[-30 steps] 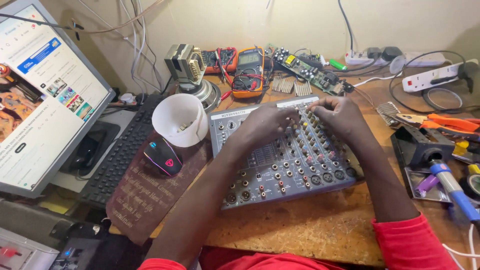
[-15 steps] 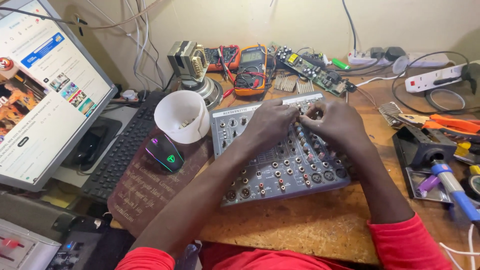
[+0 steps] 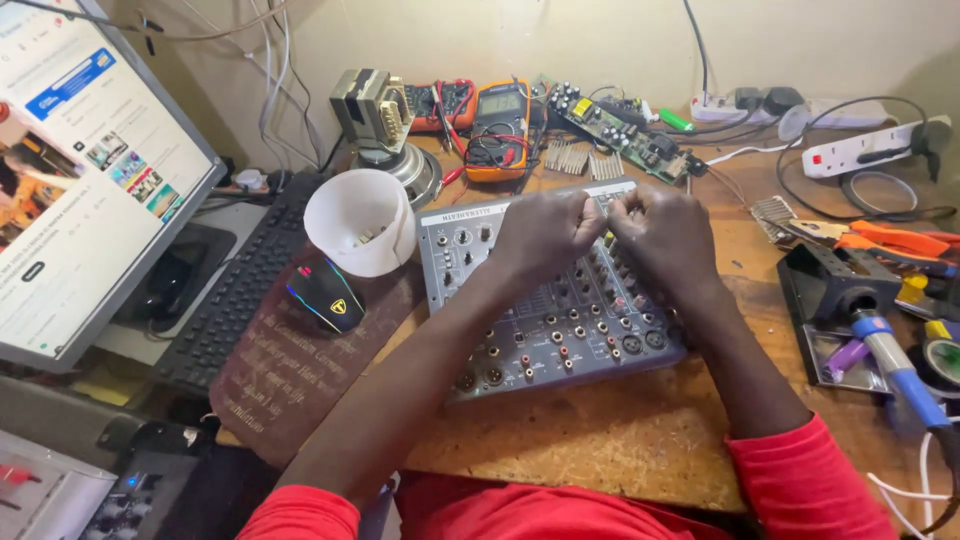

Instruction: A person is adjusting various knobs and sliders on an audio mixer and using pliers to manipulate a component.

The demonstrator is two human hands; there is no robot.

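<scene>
Far left: monitor point(image 3: 85, 170) lit, black keyboard point(image 3: 235, 290) beside it. Next: mouse point(image 3: 325, 295) on dark mat point(image 3: 290, 380), white cup point(image 3: 360, 220) tipped toward the grey audio mixer point(image 3: 545, 300) mid-table point(image 3: 640, 440). Left hand point(image 3: 540, 230) and right hand point(image 3: 665, 235) curled over the mixer's upper knobs, fingertips nearly meeting; grip closed, held item can't tell. Behind: orange multimeter point(image 3: 500, 125), circuit board point(image 3: 615, 125). Right: orange pliers point(image 3: 890, 240), blue soldering iron point(image 3: 900, 365).
</scene>
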